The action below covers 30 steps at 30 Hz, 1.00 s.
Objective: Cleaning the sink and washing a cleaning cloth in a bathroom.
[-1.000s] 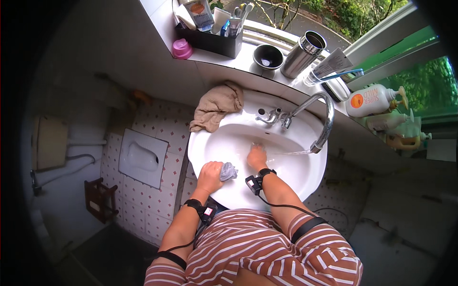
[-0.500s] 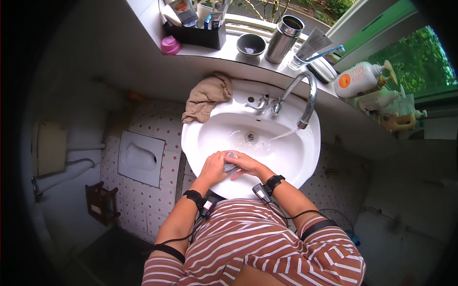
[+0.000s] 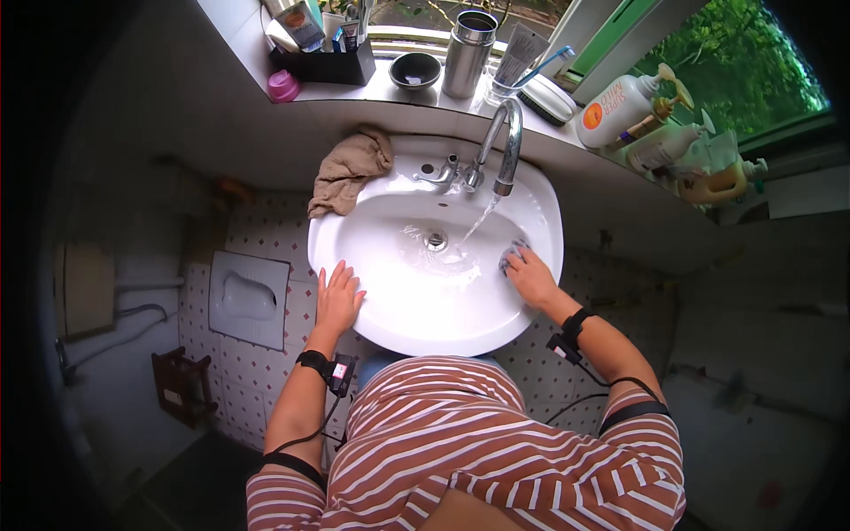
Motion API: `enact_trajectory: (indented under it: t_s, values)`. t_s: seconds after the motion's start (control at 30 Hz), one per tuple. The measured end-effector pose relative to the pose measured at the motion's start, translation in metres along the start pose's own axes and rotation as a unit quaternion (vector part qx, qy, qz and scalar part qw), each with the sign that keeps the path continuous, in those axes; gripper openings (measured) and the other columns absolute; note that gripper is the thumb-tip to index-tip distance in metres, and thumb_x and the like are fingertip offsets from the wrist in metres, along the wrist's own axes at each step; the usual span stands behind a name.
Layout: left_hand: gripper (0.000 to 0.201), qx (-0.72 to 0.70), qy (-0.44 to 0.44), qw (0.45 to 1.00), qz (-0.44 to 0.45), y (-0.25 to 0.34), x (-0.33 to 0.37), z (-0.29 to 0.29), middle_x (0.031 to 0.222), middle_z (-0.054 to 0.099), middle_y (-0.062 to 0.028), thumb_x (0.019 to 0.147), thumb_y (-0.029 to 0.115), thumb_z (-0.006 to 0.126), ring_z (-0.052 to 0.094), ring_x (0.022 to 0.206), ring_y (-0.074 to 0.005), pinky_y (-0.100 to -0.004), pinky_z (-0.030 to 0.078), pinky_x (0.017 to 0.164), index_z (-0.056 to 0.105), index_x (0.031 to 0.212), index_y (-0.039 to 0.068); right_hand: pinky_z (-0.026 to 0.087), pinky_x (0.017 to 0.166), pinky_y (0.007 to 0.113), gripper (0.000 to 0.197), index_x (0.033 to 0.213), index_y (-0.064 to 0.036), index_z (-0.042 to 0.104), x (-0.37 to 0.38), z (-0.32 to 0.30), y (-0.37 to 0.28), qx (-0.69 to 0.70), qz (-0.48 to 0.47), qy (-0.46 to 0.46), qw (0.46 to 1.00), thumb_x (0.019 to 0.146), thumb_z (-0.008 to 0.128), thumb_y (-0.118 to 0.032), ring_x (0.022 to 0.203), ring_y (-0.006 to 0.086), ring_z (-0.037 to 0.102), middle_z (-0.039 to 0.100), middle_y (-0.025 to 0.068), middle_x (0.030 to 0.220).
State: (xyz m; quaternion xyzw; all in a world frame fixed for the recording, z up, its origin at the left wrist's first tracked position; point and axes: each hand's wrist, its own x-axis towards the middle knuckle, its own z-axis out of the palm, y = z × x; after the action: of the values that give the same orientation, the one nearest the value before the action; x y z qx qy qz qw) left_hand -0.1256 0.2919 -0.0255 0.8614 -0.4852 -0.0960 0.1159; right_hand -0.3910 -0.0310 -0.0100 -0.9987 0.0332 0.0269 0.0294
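Observation:
A white washbasin [image 3: 403,305] is in front of me. Water runs from its curved chrome tap [image 3: 512,150] toward the drain [image 3: 435,241]. My right hand [image 3: 533,281] is closed around a small crumpled grey cloth [image 3: 511,256] and presses it on the basin's inner right wall. The fingers cover most of the cloth, so its exact kind is hard to make out. At the left front, my left hand [image 3: 338,301] lies on the basin's rim, fingers spread, with nothing in it.
A brown towel [image 3: 352,173] drapes over the basin's back left corner. Along the window sill stand a black box [image 3: 329,65] of toiletries, a dark bowl [image 3: 414,71], a steel flask [image 3: 468,55], a brush [image 3: 549,99] and several pump bottles [image 3: 611,111]. A squat toilet [image 3: 250,296] lies on the left.
My hands, together over the basin's front before, have moved apart. The right one has carried the grey cloth to the right wall; the left has come onto the left rim and opened.

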Motion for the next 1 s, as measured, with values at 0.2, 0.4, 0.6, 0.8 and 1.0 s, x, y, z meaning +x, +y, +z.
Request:
enact_trajectory:
  t_s: [0.2, 0.4, 0.6, 0.8, 1.0]
  values:
    - [0.036, 0.022, -0.032, 0.997, -0.063, 0.021, 0.000, -0.004, 0.122, 0.049, -0.0121, 0.075, 0.025, 0.064, 0.032, 0.127, -0.0255, -0.0514, 0.011, 0.107, 0.060, 0.105, 0.004, 0.042, 0.087, 0.039, 0.034, 0.114, -0.0133, 0.052, 0.003, 0.004, -0.098, 0.401, 0.115, -0.147, 0.897, 0.082, 0.055, -0.021, 0.100, 0.0355, 0.050, 0.049, 0.0189, 0.109]
    - [0.044, -0.041, -0.026, 0.998, -0.037, 0.049, 0.046, -0.001, 0.124, 0.048, -0.0121, 0.075, 0.017, 0.064, 0.036, 0.124, -0.0266, -0.0492, 0.022, 0.103, 0.052, 0.115, 0.006, 0.044, 0.081, 0.027, 0.036, 0.115, -0.0028, 0.049, 0.010, 0.013, -0.067, 0.598, 0.264, -0.084, 0.752, 0.087, 0.056, -0.023, 0.092, 0.0167, 0.055, 0.059, 0.0123, 0.102]
    - [0.057, -0.083, 0.090, 0.987, 0.104, 0.122, 0.131, -0.026, 0.132, 0.040, -0.0155, 0.076, 0.007, 0.059, 0.035, 0.124, -0.0304, -0.0419, 0.030, 0.101, 0.037, 0.130, 0.005, 0.045, 0.079, 0.031, 0.040, 0.114, -0.0003, 0.049, -0.030, -0.013, -0.041, 0.364, 0.342, 0.116, 0.859, 0.083, 0.059, -0.022, 0.090, 0.0232, 0.059, 0.061, 0.0177, 0.097]
    - [0.059, -0.382, 0.049, 0.923, 0.023, 0.153, 0.197, -0.018, 0.136, 0.035, -0.0190, 0.074, -0.004, 0.041, 0.031, 0.126, -0.0349, -0.0353, 0.028, 0.104, 0.033, 0.132, 0.000, 0.041, 0.084, 0.028, 0.039, 0.118, 0.0025, 0.047, -0.076, 0.005, -0.037, 0.570, 0.375, 0.220, 0.697, 0.086, 0.057, -0.017, 0.096, 0.0157, 0.053, 0.058, 0.0113, 0.106]
    - [0.064, -0.359, -0.012, 0.928, 0.100, 0.148, 0.193, -0.031, 0.132, 0.039, -0.0199, 0.068, -0.010, 0.036, 0.036, 0.125, -0.0298, -0.0336, 0.030, 0.103, 0.038, 0.130, 0.005, 0.039, 0.087, 0.025, 0.038, 0.119, 0.0025, 0.045, -0.071, 0.004, -0.050, 0.604, 0.381, 0.247, 0.654, 0.088, 0.054, -0.017, 0.099, 0.0135, 0.049, 0.054, 0.0067, 0.108]
